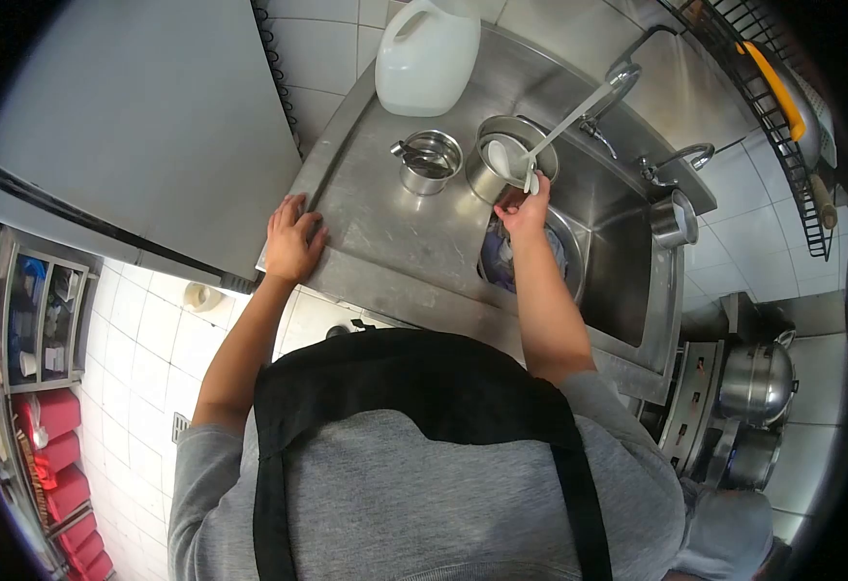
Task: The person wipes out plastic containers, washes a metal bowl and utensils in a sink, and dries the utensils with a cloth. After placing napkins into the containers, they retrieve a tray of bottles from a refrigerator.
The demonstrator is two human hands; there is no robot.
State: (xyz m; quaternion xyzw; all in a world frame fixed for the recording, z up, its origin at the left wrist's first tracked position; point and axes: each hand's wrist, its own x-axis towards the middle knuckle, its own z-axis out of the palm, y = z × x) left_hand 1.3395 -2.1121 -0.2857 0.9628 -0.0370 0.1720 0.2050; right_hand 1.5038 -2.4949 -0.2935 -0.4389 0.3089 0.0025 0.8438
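My left hand (295,239) lies on the left front edge of the steel counter (376,228), fingers spread, holding nothing. My right hand (528,211) is at the near side of a steel pot (485,180), fingers curled beside its rim and close to white utensils. What exactly it grips is hard to make out. In the pot are a white spoon (499,157) and a pale ladle with a long handle (571,120) leaning up to the right. A smaller steel pot (428,178) with a dark handle and something inside stands to the left.
Below my right forearm, a round basin (574,254) with dark contents sits in the sink (622,266). Two faucets (627,82) rise behind. A white jug (429,63) stands at the back. A steel cup (674,221) is at the sink's right rim. A wire rack (792,160) hangs upper right.
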